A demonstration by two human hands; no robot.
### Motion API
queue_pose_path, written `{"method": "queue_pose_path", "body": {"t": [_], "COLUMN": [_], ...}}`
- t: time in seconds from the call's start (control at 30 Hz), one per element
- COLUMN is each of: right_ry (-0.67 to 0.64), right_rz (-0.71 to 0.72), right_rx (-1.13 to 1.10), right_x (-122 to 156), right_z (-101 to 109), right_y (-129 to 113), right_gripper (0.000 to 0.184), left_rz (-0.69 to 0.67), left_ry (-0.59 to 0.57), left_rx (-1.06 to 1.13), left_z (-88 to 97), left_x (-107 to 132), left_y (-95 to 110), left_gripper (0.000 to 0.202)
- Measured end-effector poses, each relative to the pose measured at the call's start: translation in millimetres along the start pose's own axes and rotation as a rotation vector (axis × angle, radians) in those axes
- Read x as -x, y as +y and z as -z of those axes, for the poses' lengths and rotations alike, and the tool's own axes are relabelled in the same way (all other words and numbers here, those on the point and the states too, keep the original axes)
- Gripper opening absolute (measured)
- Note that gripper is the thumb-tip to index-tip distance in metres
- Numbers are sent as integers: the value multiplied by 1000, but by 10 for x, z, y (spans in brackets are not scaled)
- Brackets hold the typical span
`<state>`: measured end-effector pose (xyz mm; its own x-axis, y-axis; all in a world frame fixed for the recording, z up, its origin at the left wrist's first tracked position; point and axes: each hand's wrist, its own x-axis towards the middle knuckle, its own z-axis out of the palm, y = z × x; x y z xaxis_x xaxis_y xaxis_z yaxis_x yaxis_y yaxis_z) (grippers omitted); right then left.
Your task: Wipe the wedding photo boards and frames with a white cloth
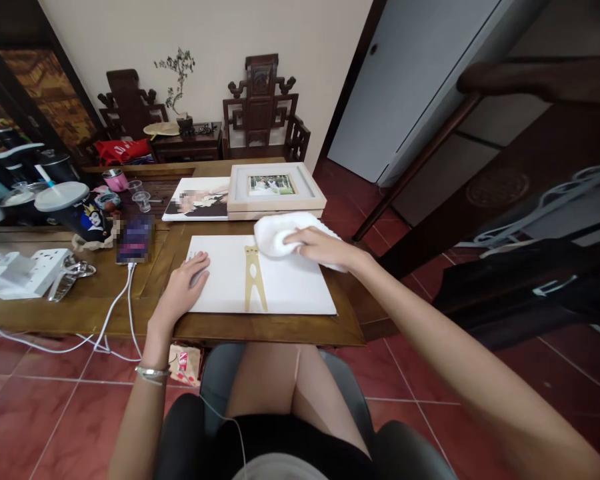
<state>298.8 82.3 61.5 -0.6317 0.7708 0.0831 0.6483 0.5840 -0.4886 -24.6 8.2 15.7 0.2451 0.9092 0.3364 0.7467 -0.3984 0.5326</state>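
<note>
the left hand [183, 290] is lying open and palm down, gripping nothing, on the near left edge of a flat white rectangular board [290, 287] with a tan peg-shaped motif. the board is resting on the brown wooden table [105, 307] straight in front of the person, its long axis running left to right. the right hand [325, 248] is closing around a soft white crumpled cloth [275, 233] and pressing it onto the board's far right corner, so the cloth is sitting on the right hand's side, well apart from the left hand and just beside a pale wooden picture frame [275, 189].
</note>
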Motion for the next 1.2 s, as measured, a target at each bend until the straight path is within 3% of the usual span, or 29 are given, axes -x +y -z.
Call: {"method": "queue_pose_path", "body": {"t": [0.1, 0.2, 0.5, 0.6, 0.7, 0.87, 1.0, 1.1, 1.2], "right_ry": [43, 53, -71, -105, -108, 41, 136, 160, 139], "right_rz": [-21, -31, 119, 130, 100, 32, -29, -27, 17], "right_rx": [9, 27, 67, 29, -23, -11, 23, 35, 46], "right_x": [-196, -95, 1258, 1442, 1280, 487, -34, -79, 196], "right_z": [11, -49, -307, -275, -225, -193, -213, -264, -338], "right_y": [34, -69, -930, -1024, -843, -338, -133, -128, -253], "right_gripper": [24, 30, 48, 55, 48, 34, 33, 37, 40], "left_rz": [3, 4, -11, -19, -23, -24, -15, -9, -6], "left_ry": [3, 10, 19, 25, 25, 14, 11, 6, 6], "left_rx": [2, 12, 2, 3, 6, 5, -4, -8, -13], "left_z": [-4, -15, -31, -32, -34, -23, -13, -13, -17], "left_x": [2, 1, -2, -2, -3, -5, -6, -8, -6], "left_y": [-9, -22, -35, -40, -49, -42, -30, -29, -27], "left_gripper": [35, 35, 37, 37, 37, 37, 37, 37, 36]}}
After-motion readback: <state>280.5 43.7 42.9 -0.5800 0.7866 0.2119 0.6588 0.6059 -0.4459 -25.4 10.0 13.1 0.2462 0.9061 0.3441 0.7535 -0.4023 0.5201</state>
